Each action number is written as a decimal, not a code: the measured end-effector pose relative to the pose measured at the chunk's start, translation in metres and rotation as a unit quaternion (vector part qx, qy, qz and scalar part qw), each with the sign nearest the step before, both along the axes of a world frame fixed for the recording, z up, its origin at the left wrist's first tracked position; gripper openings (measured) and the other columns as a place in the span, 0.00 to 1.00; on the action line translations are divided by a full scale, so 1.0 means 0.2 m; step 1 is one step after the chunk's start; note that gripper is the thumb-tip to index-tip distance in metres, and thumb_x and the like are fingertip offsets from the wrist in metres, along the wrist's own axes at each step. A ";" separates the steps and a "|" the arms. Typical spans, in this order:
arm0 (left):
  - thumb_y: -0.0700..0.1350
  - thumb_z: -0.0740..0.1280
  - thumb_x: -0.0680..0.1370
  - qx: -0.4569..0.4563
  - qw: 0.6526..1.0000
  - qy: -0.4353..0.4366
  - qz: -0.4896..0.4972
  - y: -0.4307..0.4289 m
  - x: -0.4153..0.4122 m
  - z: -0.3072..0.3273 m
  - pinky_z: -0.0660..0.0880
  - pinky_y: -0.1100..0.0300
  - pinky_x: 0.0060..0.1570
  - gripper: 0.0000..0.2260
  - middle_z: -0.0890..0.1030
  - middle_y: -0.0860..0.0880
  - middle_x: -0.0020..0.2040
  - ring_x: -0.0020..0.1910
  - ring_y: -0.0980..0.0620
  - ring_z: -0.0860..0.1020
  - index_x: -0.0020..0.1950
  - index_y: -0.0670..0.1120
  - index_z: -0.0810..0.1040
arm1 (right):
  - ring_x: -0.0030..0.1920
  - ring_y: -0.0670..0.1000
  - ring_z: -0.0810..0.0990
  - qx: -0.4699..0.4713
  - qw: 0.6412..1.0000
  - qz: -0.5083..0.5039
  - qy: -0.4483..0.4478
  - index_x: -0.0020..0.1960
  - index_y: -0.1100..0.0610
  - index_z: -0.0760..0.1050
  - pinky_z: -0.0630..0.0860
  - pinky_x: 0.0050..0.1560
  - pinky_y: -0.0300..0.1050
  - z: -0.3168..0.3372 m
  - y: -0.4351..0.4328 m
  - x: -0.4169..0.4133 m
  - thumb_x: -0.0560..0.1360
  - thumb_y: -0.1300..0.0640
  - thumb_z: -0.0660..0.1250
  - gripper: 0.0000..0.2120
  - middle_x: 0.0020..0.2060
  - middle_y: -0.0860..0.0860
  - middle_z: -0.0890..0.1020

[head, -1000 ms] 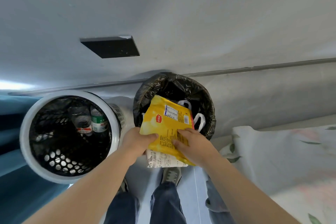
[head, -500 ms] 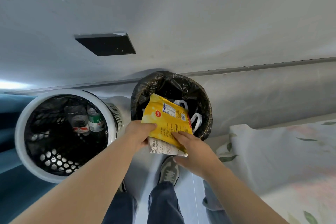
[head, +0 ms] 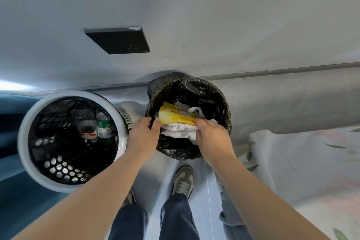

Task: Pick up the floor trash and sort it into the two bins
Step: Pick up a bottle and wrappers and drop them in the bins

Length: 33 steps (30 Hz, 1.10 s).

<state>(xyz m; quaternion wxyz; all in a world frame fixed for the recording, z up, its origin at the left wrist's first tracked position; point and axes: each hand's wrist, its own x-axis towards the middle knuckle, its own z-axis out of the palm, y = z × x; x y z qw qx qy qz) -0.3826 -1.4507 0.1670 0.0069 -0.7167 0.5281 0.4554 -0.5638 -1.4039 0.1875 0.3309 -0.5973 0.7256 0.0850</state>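
The yellow packet (head: 176, 116) and white wrapper (head: 178, 129) now sit lower, inside the mouth of the black-lined bin (head: 226, 107), pinched at either end by the curled fingers of your left hand (head: 143, 135) and right hand (head: 212, 137); only letting go remains.

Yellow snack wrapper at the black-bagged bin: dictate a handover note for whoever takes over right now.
Left hand pinches the left end of the yellow plastic snack wrapper.
Right hand grips its right end, together with the crumpled white printed wrapper beneath.
Both wrappers sit in the mouth of the round bin lined with a black bag, above a white plastic bag inside.
Done: two clear plastic bottles lie in the white perforated round bin.
Left: release both wrappers, then look for more floor trash.
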 end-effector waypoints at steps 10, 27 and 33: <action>0.52 0.55 0.82 0.037 0.999 0.017 0.018 0.02 -0.01 -0.01 0.60 0.62 0.50 0.15 0.72 0.43 0.58 0.51 0.51 0.67 0.48 0.42 0.74 | 0.50 0.57 0.79 0.098 0.986 0.018 0.133 0.66 0.56 0.63 0.70 0.39 0.46 0.02 -0.04 -0.02 0.75 0.67 0.60 0.21 0.55 0.54 0.75; 0.52 0.57 0.82 0.051 0.999 0.013 0.006 -0.01 -0.01 0.02 0.61 0.63 0.48 0.15 0.70 0.45 0.57 0.48 0.53 0.66 0.49 0.42 0.75 | 0.58 0.59 0.76 0.131 0.985 0.069 0.089 0.71 0.56 0.59 0.70 0.42 0.47 -0.10 -0.07 0.10 0.77 0.60 0.65 0.26 0.59 0.56 0.74; 0.51 0.58 0.81 0.053 0.998 0.033 0.015 -0.01 0.00 0.11 0.61 0.65 0.32 0.14 0.72 0.51 0.38 0.37 0.53 0.70 0.36 0.49 0.67 | 0.59 0.58 0.74 0.092 0.995 -0.006 0.026 0.71 0.53 0.59 0.76 0.51 0.51 0.01 0.03 0.07 0.78 0.52 0.63 0.25 0.60 0.54 0.73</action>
